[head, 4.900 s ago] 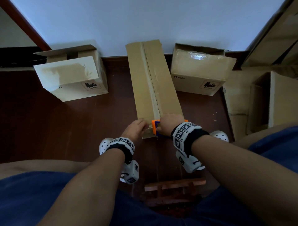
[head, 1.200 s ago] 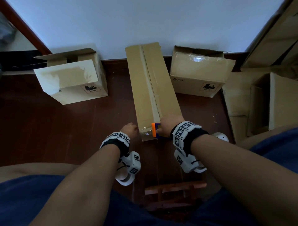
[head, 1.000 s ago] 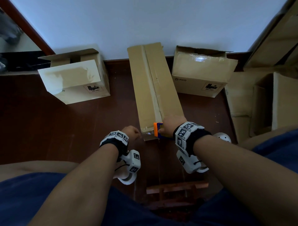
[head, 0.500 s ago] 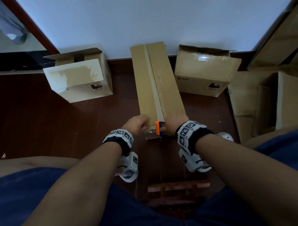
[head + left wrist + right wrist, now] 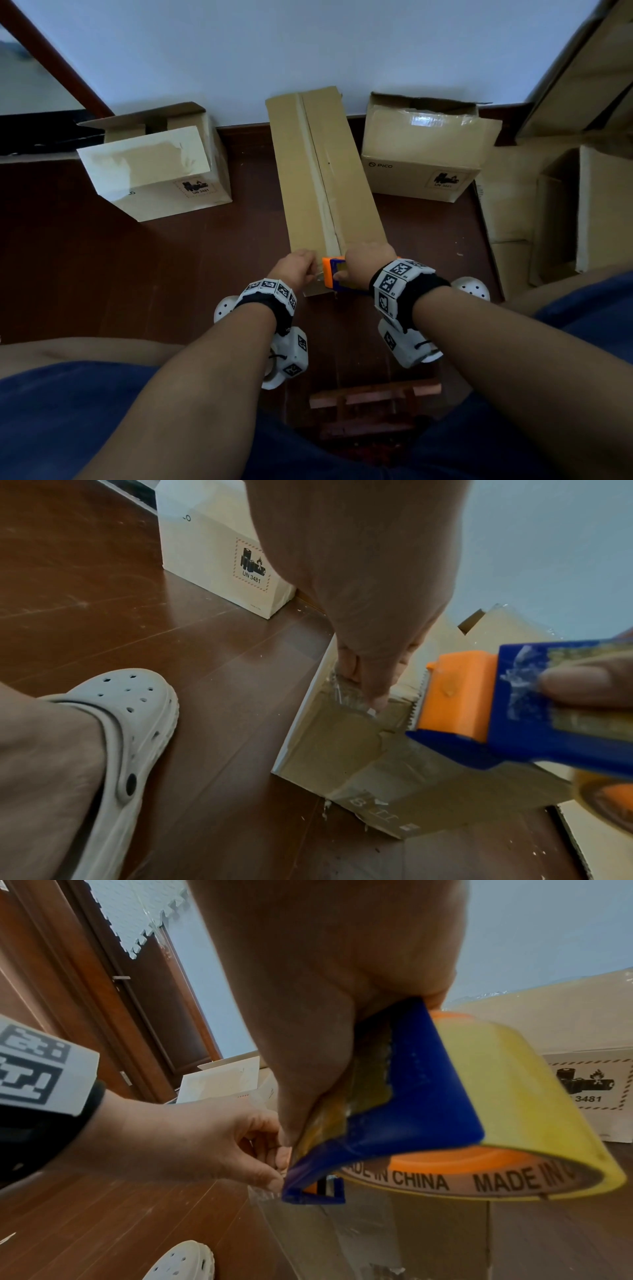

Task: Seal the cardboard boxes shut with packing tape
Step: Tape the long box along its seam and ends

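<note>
Two hands are placed at the near end of the long cardboard box (image 5: 325, 178), which is laid on the wooden floor (image 5: 137, 274) between two other boxes. A blue and orange tape dispenser (image 5: 333, 277) is gripped by the right hand (image 5: 368, 265) against the box end. Clear tape (image 5: 346, 696) is pinched at the box's near edge by the left hand (image 5: 296, 269).
</note>
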Motion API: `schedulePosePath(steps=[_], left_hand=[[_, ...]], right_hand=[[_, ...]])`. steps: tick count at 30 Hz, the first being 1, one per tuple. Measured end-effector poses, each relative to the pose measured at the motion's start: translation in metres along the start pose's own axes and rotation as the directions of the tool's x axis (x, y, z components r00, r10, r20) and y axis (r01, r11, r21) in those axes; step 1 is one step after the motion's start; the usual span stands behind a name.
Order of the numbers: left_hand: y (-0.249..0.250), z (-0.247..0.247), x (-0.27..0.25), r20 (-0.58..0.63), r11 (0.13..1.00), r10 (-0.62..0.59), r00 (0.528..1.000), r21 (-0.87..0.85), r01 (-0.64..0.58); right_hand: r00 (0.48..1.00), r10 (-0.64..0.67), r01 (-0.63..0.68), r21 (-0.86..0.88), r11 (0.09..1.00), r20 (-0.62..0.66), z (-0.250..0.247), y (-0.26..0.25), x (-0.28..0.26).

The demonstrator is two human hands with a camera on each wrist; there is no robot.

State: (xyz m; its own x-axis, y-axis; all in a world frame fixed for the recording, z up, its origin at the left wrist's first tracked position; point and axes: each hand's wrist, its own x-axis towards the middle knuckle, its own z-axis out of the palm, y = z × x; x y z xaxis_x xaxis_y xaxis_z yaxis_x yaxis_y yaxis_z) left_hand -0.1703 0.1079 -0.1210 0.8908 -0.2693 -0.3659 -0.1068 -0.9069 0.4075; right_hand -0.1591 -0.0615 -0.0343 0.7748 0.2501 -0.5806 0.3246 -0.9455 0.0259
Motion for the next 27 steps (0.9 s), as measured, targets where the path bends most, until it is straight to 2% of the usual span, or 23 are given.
schedulePosePath(steps=[16,27], left_hand=[[0.003,0.001,0.006,0.015,0.997,-0.074,0.997,0.024,0.074],[0.007,0.003,0.004,-0.018,0.986,-0.159,0.987,-0.060,0.158]], right_hand=[[0.997,-0.071,0.071,-0.022,0.997,0.002,0.008,0.019,0.003],[0.997,-0.077,0.079,0.114,0.990,-0.022,0.022,0.034,0.001]])
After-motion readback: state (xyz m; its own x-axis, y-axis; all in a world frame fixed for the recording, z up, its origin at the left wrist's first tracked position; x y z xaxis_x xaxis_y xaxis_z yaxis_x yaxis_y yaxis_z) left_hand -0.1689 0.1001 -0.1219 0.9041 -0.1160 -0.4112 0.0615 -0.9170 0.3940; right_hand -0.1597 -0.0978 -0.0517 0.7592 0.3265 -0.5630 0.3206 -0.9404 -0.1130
